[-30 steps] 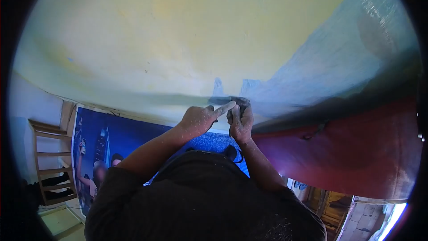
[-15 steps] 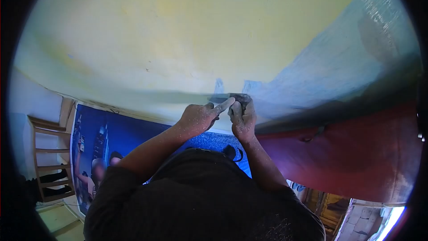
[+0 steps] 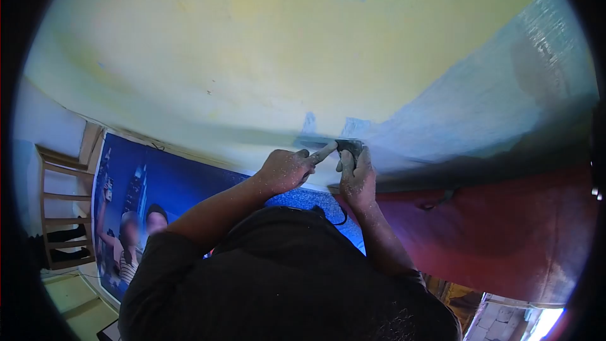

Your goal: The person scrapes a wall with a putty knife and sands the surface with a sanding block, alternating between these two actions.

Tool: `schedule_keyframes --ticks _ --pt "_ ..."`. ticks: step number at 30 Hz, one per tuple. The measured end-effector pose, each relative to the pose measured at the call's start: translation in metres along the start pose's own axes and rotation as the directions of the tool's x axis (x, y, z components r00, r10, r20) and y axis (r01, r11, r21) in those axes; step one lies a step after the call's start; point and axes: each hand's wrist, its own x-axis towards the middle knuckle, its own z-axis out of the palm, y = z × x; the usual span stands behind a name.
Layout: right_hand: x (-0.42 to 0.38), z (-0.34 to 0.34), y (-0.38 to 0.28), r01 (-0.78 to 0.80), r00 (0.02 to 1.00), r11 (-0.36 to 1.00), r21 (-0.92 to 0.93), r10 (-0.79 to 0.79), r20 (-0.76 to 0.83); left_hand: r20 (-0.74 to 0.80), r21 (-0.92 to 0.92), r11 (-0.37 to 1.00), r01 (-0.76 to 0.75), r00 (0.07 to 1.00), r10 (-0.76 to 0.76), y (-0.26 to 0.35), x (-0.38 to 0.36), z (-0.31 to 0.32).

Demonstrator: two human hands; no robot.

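Observation:
A dark, flat, rectangular hand block (image 3: 350, 144) lies against the painted surface, with my right hand (image 3: 358, 180) closed around its near side. Pale dust coats the fingers of both hands. My left hand (image 3: 287, 169) is to the left, its index finger stretched so the tip comes right at the block's edge. The other left fingers are curled, and I cannot tell whether they hold anything. Around the block, the pale yellow surface (image 3: 284, 57) carries light blue-grey patches (image 3: 358, 126). A wide blue-grey area (image 3: 454, 101) spreads off to the right.
A blue printed banner (image 3: 170, 177) with pictured people hangs below left, beside a wooden ladder-like frame (image 3: 66, 197). On the right hangs a red sheet (image 3: 486, 233). Grey blocks (image 3: 495, 316) show at lower right. My dark-shirted torso (image 3: 284, 278) fills the lower middle.
Both hands and the block have shifted slightly right and down in view. The banner and ladder-like frame sit a little further left, as the camera view has also moved.

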Motion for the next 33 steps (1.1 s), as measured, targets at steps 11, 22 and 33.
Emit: schedule_keyframes --ticks 11,22,33 --pt "0.005 -0.015 0.001 0.154 0.986 0.966 -0.209 -0.134 0.103 -0.106 -0.029 0.998 0.049 0.993 -0.052 0.022 0.005 0.022" --pt "0.004 -0.022 0.003 0.132 0.987 0.980 -0.147 -0.117 0.108 -0.113 -0.030 0.997 0.064 0.991 -0.067 0.022 0.010 0.024" --pt "0.010 -0.012 0.010 0.132 0.988 0.980 -0.150 -0.118 0.099 -0.158 -0.006 0.997 0.083 0.984 -0.083 0.026 0.007 0.032"
